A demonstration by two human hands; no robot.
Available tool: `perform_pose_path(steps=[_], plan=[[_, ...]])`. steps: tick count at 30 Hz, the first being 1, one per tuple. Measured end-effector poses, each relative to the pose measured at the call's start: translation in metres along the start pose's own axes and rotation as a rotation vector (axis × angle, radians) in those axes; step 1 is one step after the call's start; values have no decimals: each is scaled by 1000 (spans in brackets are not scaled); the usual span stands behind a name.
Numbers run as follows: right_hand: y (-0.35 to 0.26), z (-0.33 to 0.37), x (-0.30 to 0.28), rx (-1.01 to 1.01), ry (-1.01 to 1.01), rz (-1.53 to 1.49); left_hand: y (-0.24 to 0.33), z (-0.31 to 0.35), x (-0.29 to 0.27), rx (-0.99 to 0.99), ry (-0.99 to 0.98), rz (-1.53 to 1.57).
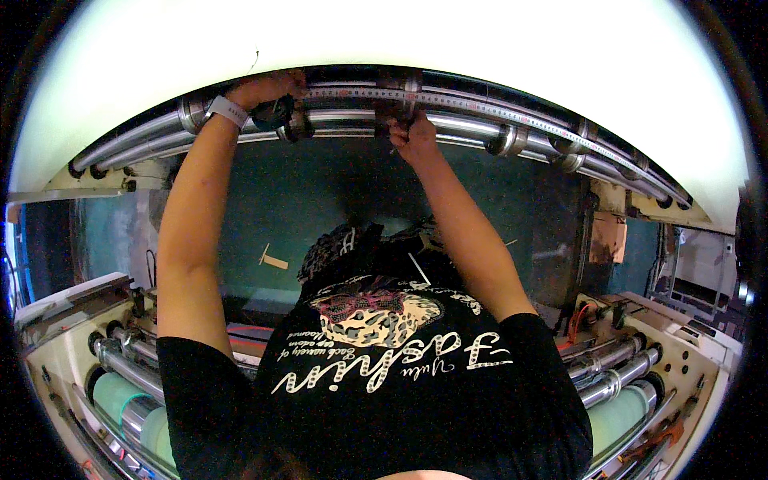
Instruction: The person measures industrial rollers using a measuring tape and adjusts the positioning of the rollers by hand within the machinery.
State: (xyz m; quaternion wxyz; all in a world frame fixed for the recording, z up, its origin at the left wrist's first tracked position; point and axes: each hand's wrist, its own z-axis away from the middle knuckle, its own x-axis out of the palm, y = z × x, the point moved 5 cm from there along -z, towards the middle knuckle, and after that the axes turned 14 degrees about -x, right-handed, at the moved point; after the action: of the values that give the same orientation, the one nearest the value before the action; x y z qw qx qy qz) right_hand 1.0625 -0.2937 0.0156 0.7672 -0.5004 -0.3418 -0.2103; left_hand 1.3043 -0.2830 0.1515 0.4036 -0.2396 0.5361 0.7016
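Note:
Both of my arms reach forward to a set of polished metal shafts [352,117] under a pale machine cover. My left hand [270,86] lies over the upper shaft, a white band [228,110] around its wrist. Its fingers are in shadow and partly hidden, with a dark rounded part [273,114] right below. My right hand [416,138] is closed, its fingers curled against the underside of a dark metal collar [400,104]. What they grip is hidden. A white measuring scale [480,106] runs along the shafts, passing close to both hands.
More metal collars [507,141] sit along the shafts to the right. The pale cover [384,36] curves overhead. Behind me on both sides stand machine frames with rollers [132,400]. A small tan strip [275,262] lies on the green floor [256,208].

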Motion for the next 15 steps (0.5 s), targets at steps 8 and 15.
perform_pose_path(steps=[8,15], plan=[[-1,-1,2,20,159,63,9,8,-2,49,47,137],[-4,6,10,-7,150,-21,17,16,2,-142,-35,298]])
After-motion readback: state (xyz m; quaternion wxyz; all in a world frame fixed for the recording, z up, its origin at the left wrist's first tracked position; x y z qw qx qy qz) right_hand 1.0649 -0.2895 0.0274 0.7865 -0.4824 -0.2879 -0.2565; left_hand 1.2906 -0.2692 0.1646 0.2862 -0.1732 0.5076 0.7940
